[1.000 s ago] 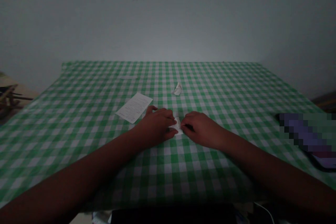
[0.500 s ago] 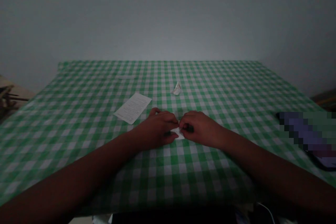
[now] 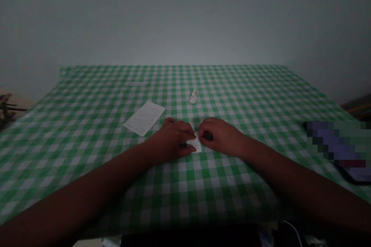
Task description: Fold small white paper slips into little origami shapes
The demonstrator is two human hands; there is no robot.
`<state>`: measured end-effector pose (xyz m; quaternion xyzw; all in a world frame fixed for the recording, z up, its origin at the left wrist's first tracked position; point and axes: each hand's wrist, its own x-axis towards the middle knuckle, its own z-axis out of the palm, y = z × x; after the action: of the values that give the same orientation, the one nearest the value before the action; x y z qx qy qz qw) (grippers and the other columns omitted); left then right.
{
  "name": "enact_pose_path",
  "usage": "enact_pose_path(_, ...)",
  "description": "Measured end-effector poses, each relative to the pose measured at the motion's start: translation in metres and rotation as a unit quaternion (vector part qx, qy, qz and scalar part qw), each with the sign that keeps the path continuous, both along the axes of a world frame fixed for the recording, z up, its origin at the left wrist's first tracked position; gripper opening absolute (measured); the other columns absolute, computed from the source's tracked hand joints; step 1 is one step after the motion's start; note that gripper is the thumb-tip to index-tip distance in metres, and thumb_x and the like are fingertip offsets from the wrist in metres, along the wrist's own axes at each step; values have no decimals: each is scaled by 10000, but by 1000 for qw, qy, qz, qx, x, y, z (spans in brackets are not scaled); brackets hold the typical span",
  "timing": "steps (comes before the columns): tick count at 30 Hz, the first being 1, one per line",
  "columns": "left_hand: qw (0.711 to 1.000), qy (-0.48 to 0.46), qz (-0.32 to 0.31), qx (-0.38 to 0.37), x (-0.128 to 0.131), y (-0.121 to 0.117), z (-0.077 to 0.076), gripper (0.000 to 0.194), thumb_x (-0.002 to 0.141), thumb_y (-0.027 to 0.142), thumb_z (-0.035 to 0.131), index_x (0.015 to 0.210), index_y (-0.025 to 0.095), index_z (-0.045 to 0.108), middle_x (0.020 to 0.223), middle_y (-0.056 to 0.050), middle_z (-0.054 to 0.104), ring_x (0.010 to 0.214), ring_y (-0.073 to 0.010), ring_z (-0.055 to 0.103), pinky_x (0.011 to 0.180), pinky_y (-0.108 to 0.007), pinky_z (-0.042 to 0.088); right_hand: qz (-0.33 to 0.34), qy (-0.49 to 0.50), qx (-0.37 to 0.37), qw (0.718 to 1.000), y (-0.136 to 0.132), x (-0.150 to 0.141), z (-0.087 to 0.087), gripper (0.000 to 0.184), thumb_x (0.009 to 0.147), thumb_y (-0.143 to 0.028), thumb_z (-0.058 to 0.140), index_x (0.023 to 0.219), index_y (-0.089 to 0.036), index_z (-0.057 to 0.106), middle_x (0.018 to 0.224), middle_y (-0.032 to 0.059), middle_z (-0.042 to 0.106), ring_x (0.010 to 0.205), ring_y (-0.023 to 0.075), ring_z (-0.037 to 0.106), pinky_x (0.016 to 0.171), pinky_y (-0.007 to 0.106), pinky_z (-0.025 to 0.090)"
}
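A small piece of printed paper lies on the checked cloth between my two hands. My left hand rests on it from the left, holding it down with the fingers at its upper part and the thumb lower down. A stretch of the paper shows between thumb and fingers. My right hand is curled, its fingertips pinched together at the upper right edge of the same paper. What lies inside the right fingers is dark and hard to make out.
A larger printed sheet lies left of my hands. Beyond them sits a small crumpled piece of paper. A phone, partly blurred out, is at the right. The green-and-white tablecloth reaches back to a plain wall.
My right fingertips have parted slightly from the left ones, so more of the small paper shows between them. The whole view has shifted slightly.
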<state>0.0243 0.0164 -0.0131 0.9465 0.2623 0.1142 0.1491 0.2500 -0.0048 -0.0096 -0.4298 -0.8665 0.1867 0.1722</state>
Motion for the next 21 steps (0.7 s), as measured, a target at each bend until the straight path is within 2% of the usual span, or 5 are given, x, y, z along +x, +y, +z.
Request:
enact_pose_path(3, 1000, 6, -18, -8, 0, 1, 2, 259, 880, 364, 692, 1121, 270, 672, 1147, -12, 689, 1084, -218, 606, 953, -429, 261, 32, 5, -16, 999, -5, 1, 0, 43, 828, -155, 635, 813, -194, 646, 819, 7, 652, 803, 156, 586, 765, 285, 426)
enact_pose_path(10, 1000, 6, -21, 9, 0, 2, 0, 263, 887, 393, 684, 1109, 251, 677, 1179, -27, 688, 1088, -227, 605, 972, -441, 250, -52, -21, -13, 998, 6, -4, 3, 53, 811, -139, 648, 777, -179, 653, 763, 14, 625, 746, 154, 562, 712, 284, 404)
enact_pose_path(16, 1000, 4, -25, -5, 0, 2, 1, 276, 881, 370, 693, 1140, 277, 673, 1156, -17, 696, 1082, -219, 607, 958, -435, 242, -12, -8, -18, 1000, -6, -5, 1, 55, 820, -138, 639, 800, -188, 648, 788, 11, 649, 787, 155, 580, 755, 285, 423)
enact_pose_path(21, 1000, 4, -16, -4, 0, 3, -1, 287, 874, 407, 697, 1117, 253, 681, 1188, -32, 695, 1094, -224, 606, 972, -435, 229, -55, -21, -1, 998, 4, -2, 2, 64, 813, -136, 643, 772, -184, 651, 764, 18, 645, 763, 162, 568, 753, 297, 419)
